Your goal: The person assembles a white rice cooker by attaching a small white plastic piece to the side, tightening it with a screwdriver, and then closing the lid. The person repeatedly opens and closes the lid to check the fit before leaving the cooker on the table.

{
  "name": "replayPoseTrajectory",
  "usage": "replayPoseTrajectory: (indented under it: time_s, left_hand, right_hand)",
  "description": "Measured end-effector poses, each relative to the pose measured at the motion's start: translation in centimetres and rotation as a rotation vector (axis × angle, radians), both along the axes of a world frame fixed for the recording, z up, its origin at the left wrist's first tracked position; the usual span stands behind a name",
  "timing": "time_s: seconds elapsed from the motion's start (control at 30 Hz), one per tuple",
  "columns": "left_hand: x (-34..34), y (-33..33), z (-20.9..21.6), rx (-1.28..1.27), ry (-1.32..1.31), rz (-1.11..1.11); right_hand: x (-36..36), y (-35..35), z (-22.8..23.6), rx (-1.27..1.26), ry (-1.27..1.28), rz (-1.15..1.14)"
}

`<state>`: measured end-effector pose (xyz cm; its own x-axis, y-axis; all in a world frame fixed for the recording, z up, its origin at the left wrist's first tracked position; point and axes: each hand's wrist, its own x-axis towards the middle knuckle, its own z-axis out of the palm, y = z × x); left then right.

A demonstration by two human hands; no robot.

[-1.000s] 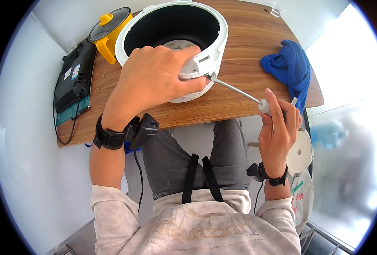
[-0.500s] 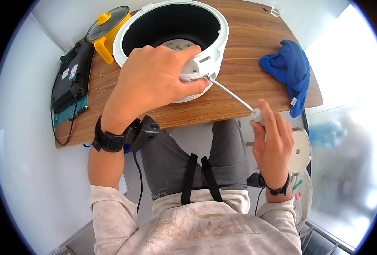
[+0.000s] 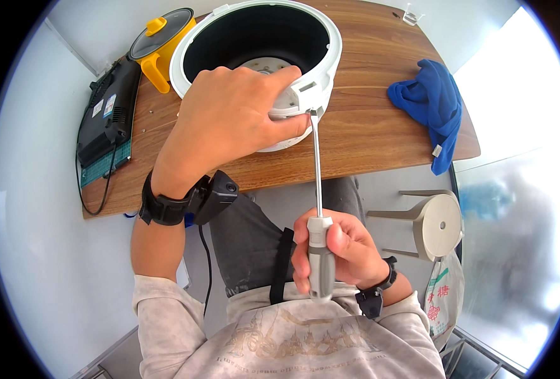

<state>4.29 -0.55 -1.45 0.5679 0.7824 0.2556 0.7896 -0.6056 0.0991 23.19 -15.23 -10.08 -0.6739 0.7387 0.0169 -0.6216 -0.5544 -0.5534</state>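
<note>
A white rice cooker body [image 3: 334, 47], lidless with a dark inner wall, stands tilted toward me at the table's front edge. My left hand [image 3: 229, 117] is closed over its near rim, fingers inside and thumb low against the front. In my right hand [image 3: 352, 252], held close to my lap, is a grey-handled screwdriver [image 3: 321, 259]. Its long metal shaft points away from me, and the tip meets a small slot in the cooker's front just beside my left thumb. The screw itself, if there is one, is too small to make out.
On the wooden table [image 3: 381, 136], a yellow lidded pot [image 3: 160, 54] and a black appliance [image 3: 106, 114] on a green mat stand left. A blue cloth [image 3: 428, 104] hangs over the right edge. Below right are a beige stool [image 3: 438, 227] and a plastic bag [image 3: 444, 297].
My right hand has swung left and toward me with the screwdriver, so its shaft now runs nearly straight to me. The tip stays at the cooker's front; my left hand barely moved.
</note>
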Motion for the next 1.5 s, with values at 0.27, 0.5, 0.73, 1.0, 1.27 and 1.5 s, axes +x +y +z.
replayPoseTrajectory:
  time_s: [0.27,0.5,0.73,1.0,1.27,1.5]
  left_hand:
    - [0.0,-0.1,0.0,0.002,0.003,0.001]
    - [0.2,-0.4,0.0,0.008,-0.004,0.0]
    - [-0.2,0.1,-0.1,0.024,-0.012,-0.014]
    - [-0.3,0.2,-0.1,0.028,0.013,-0.01]
    - [-0.3,0.2,-0.1,0.009,0.024,0.008]
    - [-0.3,0.3,-0.2,0.015,0.023,0.002]
  right_hand:
    - [-0.5,-0.7,0.0,-0.123,0.274,0.055]
    - [0.5,-1.9,-1.6,0.446,-0.865,-0.567]
    - [3.7,1.9,-1.8,1.051,-1.558,-1.25]
    - [5.6,3.3,-0.1,1.264,-1.855,-1.327]
    - [5.7,3.6,-0.3,1.265,-1.878,-1.274]
    - [6.1,3.5,-0.3,1.254,-1.872,-1.223]
